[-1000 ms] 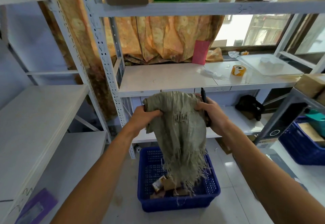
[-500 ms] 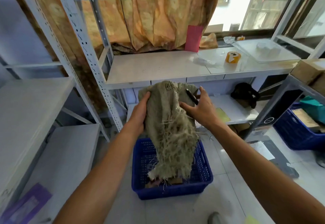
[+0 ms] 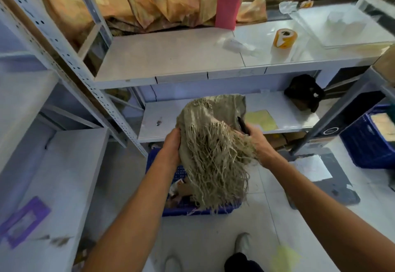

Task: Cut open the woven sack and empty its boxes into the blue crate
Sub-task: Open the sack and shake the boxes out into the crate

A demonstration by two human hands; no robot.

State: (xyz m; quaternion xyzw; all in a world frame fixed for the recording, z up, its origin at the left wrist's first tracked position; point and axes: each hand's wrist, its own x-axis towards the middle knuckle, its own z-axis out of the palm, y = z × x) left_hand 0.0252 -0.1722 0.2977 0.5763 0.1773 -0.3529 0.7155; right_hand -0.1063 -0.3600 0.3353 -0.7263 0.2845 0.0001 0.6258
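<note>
The grey-green woven sack (image 3: 205, 126) is bunched up between both hands, its frayed cut end hanging toward me over the blue crate (image 3: 222, 210) on the floor. My left hand (image 3: 172, 147) grips the sack's left side. My right hand (image 3: 257, 141) presses on its right side and also holds a black cutter (image 3: 242, 124) against the cloth. Small brown boxes (image 3: 181, 188) lie in the crate, partly hidden by the fringe and my left forearm.
White metal shelving stands ahead and to the left. The upper shelf holds a yellow tape roll (image 3: 285, 37) and a pink card (image 3: 227, 5). A black object (image 3: 304, 92) sits on the lower shelf. Another blue crate (image 3: 372, 141) stands at right. My shoes (image 3: 241, 243) are below.
The sack has been gathered from hanging long into a crumpled bundle with the fringe turned toward me. My right hand went from open beside it to pressing on it. The view tilted down.
</note>
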